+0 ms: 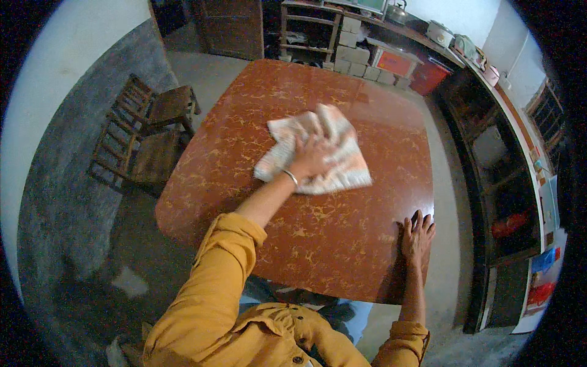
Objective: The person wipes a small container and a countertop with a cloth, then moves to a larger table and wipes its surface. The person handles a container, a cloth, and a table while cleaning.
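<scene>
My left hand (314,157) presses down on a crumpled white and peach cloth (349,160), fingers spread and slightly blurred. A metal bangle (290,178) circles that wrist. Beneath the cloth is a reddish-brown table (312,243) with a glossy, yellow-veined marbled top. My right hand (417,238) rests on the tabletop by its right edge, fingers apart, with nothing in it. Both forearms come out of rolled mustard-yellow sleeves.
Wooden chairs (153,151) stand left of the table, beside the wall. Dark shelving (486,151) runs along the right. At the back are a wooden rack (309,32), stacked blocks (352,55), a kettle (397,13) and a white rice cooker (439,34).
</scene>
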A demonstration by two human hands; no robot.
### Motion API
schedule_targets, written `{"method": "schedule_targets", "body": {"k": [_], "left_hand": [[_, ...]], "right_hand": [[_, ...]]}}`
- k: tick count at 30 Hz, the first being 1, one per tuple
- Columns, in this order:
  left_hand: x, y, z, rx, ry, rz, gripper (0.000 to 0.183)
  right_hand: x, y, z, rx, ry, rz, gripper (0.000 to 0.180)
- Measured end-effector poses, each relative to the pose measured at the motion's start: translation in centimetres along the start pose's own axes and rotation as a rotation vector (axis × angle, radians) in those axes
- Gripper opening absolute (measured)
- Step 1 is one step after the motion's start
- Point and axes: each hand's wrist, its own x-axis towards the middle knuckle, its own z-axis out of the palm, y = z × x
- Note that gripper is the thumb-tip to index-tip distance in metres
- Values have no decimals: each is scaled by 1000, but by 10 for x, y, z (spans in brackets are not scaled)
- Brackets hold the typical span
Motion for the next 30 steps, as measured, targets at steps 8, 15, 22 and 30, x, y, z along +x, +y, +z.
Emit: {"method": "schedule_targets", "body": {"k": [8,15,22,30], "left_hand": [[-188,57,1,-123,53,582,59],[-312,-85,-50,-27,-18,-28,54],[-227,-102,-28,215,170,-306,60],[-247,71,-14,-88,72,360,51]], "right_hand": [[6,14,9,-35,21,-163,51],[-1,0,9,-13,44,-14,47],[7,-1,3,45,-31,2,60],[8,0,16,71,46,-63,54]]}}
